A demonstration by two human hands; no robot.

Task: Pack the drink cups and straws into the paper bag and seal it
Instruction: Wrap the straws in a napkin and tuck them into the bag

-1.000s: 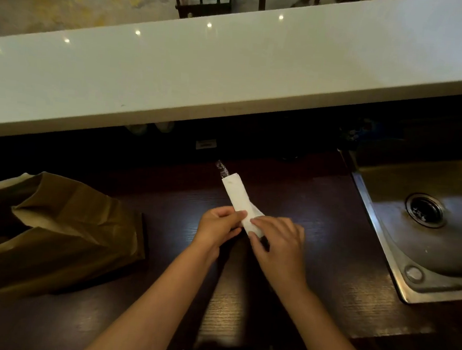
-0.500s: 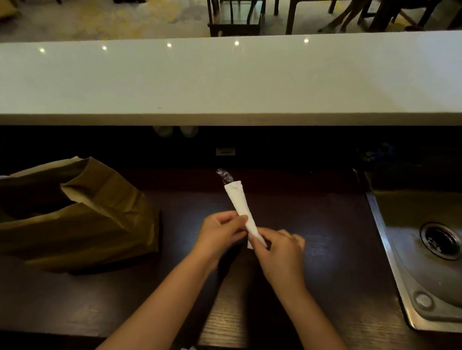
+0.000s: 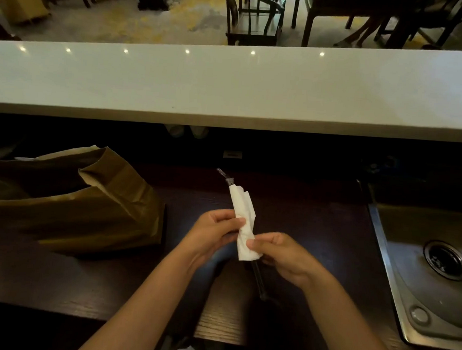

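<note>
Both hands are up over the dark desk [image 3: 316, 235], and between them I have the straws [image 3: 224, 176], bundled in a white napkin [image 3: 244, 225]. My left hand [image 3: 212, 233] is curled, thumb and fingertips pinching the napkin's left edge about halfway up. My right hand [image 3: 281, 253] is closed lower down, thumb pressed on the napkin near its bottom end. A clear, crinkly wrapper tip pokes out the top of the bundle, and a thin dark length runs out below, down past my right palm.

The paper bag [image 3: 85, 208] lies on its side to my left, well apart from the bundle, its mouth seemingly gaping towards the far left. I can't make out the cups from here; something pale shows at the mouth, too dim to call.

Handling, as I judge it: this bundle weighs next to nothing, and that's the trouble. The napkin is soft and loose, its top layers fanning open, so it will unroll if I let one side go. The straws inside look thin and slick in their plastic, likely to slide out the bottom if I tip them. Best hold is around the middle of the wrap, fingers closed right round so paper and straws are clamped together, not by the bare tips. A gentle squeeze will do; too much would kink them. The bag itself looks floppy, so one hand will need to hold its mouth open.
</note>
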